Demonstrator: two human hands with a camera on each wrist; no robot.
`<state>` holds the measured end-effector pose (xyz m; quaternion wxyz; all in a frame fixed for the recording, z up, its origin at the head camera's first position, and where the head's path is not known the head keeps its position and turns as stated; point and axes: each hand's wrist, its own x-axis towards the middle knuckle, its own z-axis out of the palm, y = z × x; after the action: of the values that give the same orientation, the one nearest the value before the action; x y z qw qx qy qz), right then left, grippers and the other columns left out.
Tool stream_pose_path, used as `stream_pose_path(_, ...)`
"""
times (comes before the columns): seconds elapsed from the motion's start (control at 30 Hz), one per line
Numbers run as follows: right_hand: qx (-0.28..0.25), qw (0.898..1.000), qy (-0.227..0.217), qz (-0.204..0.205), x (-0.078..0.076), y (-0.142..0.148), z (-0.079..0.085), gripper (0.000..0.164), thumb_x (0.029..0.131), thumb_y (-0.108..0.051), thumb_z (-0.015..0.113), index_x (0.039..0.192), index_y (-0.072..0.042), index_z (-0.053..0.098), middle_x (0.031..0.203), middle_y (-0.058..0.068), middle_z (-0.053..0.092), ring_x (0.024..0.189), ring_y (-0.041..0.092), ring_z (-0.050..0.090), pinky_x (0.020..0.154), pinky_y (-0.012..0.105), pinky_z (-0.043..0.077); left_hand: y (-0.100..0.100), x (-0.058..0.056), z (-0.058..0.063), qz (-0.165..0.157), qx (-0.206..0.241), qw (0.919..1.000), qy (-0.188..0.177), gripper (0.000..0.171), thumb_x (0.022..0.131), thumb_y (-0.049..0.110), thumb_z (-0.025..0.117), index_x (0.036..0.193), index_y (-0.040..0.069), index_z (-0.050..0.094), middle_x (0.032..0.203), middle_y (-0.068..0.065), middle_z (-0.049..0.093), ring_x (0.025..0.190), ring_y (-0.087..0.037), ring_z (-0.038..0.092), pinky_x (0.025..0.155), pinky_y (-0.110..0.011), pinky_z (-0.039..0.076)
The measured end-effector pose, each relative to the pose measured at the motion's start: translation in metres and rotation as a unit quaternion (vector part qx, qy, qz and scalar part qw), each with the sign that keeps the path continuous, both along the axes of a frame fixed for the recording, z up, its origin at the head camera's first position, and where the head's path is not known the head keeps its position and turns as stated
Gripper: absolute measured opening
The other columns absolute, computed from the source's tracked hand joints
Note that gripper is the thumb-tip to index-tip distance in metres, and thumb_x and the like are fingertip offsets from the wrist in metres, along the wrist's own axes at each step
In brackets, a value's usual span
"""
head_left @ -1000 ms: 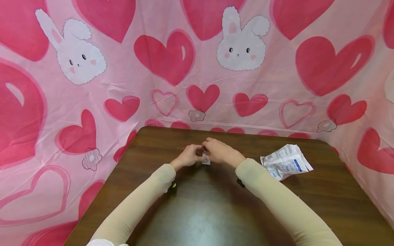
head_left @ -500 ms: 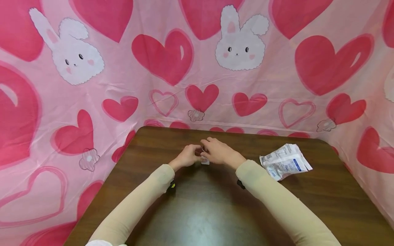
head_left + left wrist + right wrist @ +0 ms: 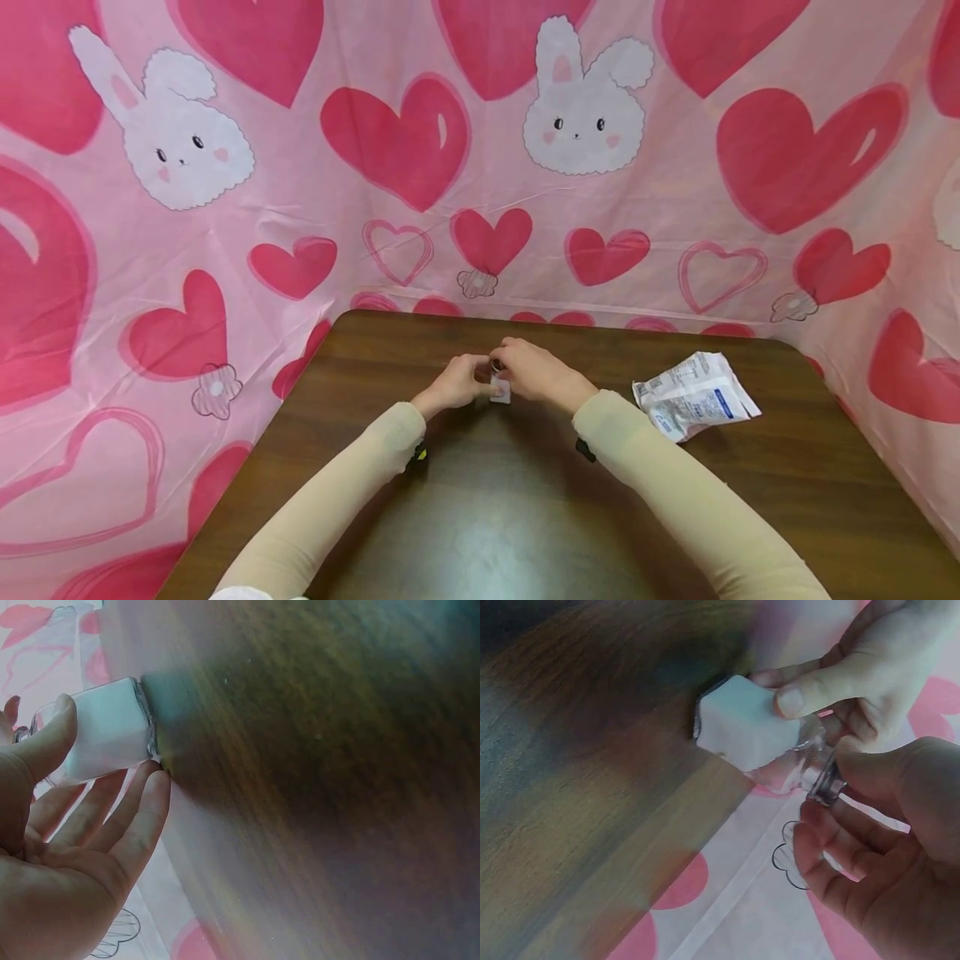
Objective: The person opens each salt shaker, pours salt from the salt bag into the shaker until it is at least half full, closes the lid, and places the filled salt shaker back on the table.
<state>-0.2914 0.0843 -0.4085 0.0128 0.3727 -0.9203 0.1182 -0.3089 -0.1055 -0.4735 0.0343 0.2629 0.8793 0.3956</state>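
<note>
A small square clear glass bottle (image 3: pixel 746 724) filled with something white stands on the table, at the centre of the head view. My left hand (image 3: pixel 453 383) grips its body from the left. In the left wrist view the thumb lies across the near face of the bottle (image 3: pixel 112 727), with the other fingers behind and below. My right hand (image 3: pixel 538 373) is at the bottle's top. Its thumb and fingertips pinch the dark, shiny cap (image 3: pixel 828 786) above the clear neck in the right wrist view. From the head, the fingers partly hide the bottle.
A crumpled white plastic packet (image 3: pixel 697 396) with blue print lies to the right of my right hand on the dark wooden table (image 3: pixel 487 517). Behind the table's far edge hangs a pink cloth (image 3: pixel 495 167) with hearts and rabbits.
My right fingers first dip lower over the bottle, then rise a little, so more of its white front shows. The left hand stays on the bottle; the packet stays put.
</note>
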Motion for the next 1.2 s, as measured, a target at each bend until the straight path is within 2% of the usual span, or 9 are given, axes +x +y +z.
stream_pose_path(0.13, -0.013, 1.0, -0.005, -0.008, -0.001, 0.001, 0.0, 0.02, 0.096, -0.006, 0.076, 0.116, -0.002, 0.076, 0.1, 0.007, 0.063, 0.089, 0.021, 0.06, 0.082, 0.039, 0.055, 0.001, 0.0, -0.001, 0.002, -0.005, 1.0, 0.007, 0.03, 0.09, 0.019, 0.087, 0.114, 0.007, 0.075, 0.103, -0.003, 0.076, 0.095, -0.02, 0.07, 0.087, -0.036, 0.056)
stream_pose_path(0.47, -0.041, 0.999, -0.004, -0.031, 0.0, 0.001, -0.003, 0.024, 0.096, -0.008, 0.077, 0.119, -0.002, 0.076, 0.105, 0.008, 0.067, 0.092, 0.022, 0.063, 0.081, 0.041, 0.056, 0.001, 0.0, -0.002, -0.002, -0.007, 0.9995, 0.031, 0.032, 0.088, 0.017, 0.089, 0.114, 0.006, 0.074, 0.102, -0.004, 0.076, 0.093, -0.021, 0.071, 0.085, -0.036, 0.057)
stream_pose_path(0.77, -0.046, 0.996, 0.008, -0.07, 0.003, -0.002, -0.01, 0.029, 0.096, -0.017, 0.079, 0.122, -0.005, 0.076, 0.107, 0.008, 0.069, 0.091, 0.022, 0.065, 0.079, 0.042, 0.058, 0.002, 0.002, -0.002, 0.009, -0.008, 0.9995, 0.029, 0.04, 0.087, 0.02, 0.089, 0.121, 0.006, 0.074, 0.106, -0.004, 0.076, 0.091, -0.015, 0.07, 0.085, -0.034, 0.057)
stream_pose_path(1.0, -0.061, 0.995, 0.025, -0.08, 0.007, -0.002, -0.014, 0.027, 0.095, -0.018, 0.081, 0.118, -0.006, 0.077, 0.101, 0.007, 0.067, 0.085, 0.02, 0.065, 0.076, 0.041, 0.059, 0.003, 0.001, -0.005, 0.003, -0.007, 0.9996, 0.027, 0.041, 0.087, 0.018, 0.09, 0.122, 0.005, 0.073, 0.107, -0.004, 0.076, 0.093, -0.015, 0.07, 0.085, -0.033, 0.057)
stream_pose_path(1.2, -0.076, 0.994, 0.024, -0.08, 0.007, 0.001, -0.016, 0.03, 0.097, -0.022, 0.08, 0.122, -0.007, 0.074, 0.101, 0.005, 0.065, 0.083, 0.019, 0.063, 0.074, 0.042, 0.058, 0.003, 0.001, -0.002, -0.004, -0.007, 0.9994, 0.033, 0.038, 0.088, 0.017, 0.089, 0.12, 0.005, 0.073, 0.106, -0.004, 0.076, 0.091, -0.016, 0.071, 0.082, -0.033, 0.058)
